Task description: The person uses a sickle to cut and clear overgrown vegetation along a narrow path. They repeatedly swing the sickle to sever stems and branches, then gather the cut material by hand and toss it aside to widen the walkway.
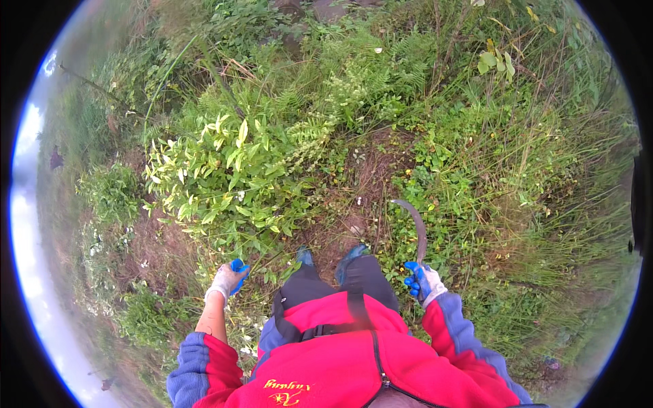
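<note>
My right hand (424, 283), in a white and blue work glove, is closed around the handle of a sickle (417, 227). Its curved, dark metal blade points away from me, over low green plants. On the other side, my left hand (228, 278) wears a matching glove and hangs beside a leafy shrub (224, 178) with pale yellow-green tips. The left fingers are curled; whether anything lies between them cannot be told. Between the hands are my dark trousers and blue boots (348, 262) on the ground.
A strip of brown, dry soil (375, 173) runs ahead of my feet. Ferns (408, 66) and weeds grow beyond it. Tall grass (571, 234) leans in at the right. Smaller bushes (112, 194) and white flowers stand at the left, and a thin bare stem rises at the upper left.
</note>
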`<state>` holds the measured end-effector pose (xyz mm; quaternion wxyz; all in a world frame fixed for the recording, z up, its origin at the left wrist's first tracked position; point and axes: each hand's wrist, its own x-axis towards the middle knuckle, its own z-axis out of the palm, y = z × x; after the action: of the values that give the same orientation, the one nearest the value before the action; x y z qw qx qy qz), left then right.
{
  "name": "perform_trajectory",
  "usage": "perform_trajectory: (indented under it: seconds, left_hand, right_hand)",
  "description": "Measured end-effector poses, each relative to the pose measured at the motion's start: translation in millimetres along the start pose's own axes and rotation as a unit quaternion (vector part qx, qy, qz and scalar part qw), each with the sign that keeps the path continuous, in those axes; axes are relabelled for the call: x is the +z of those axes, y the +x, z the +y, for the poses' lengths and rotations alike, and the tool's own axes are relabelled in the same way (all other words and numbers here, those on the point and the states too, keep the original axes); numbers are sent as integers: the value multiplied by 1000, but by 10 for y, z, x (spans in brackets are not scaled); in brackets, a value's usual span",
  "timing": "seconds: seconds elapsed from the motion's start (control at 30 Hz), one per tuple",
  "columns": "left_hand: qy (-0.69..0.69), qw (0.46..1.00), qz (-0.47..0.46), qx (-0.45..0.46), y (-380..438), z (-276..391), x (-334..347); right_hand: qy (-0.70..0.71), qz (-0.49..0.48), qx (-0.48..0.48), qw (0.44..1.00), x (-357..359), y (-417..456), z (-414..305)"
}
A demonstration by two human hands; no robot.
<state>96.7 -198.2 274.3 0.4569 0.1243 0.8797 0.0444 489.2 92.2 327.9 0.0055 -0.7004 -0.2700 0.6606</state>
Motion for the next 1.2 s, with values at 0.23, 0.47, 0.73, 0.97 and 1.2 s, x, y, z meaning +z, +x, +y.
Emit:
perform_trajectory:
  seconds: [0.23,0.47,0.73,0.97,1.2]
  left_hand:
    - [82,996,-10,-16,-220,436,344]
    - [115,992,-42,37,-374,1464,521]
    - [250,947,-32,199,-127,2408,770]
    - [326,893,-136,277,839,3280,1500]
    - [372,865,-156,299,2081,3580,2597]
  right_hand:
    - [-15,-12,10,1000,-442,425,-51]
    - [-113,3,4,994,-1033,949,271]
    - [-87,28,69,993,-1286,1684,773]
    - [-196,121,52,972,-1056,3082,944]
    - [-107,115,140,978,-588,4436,1393]
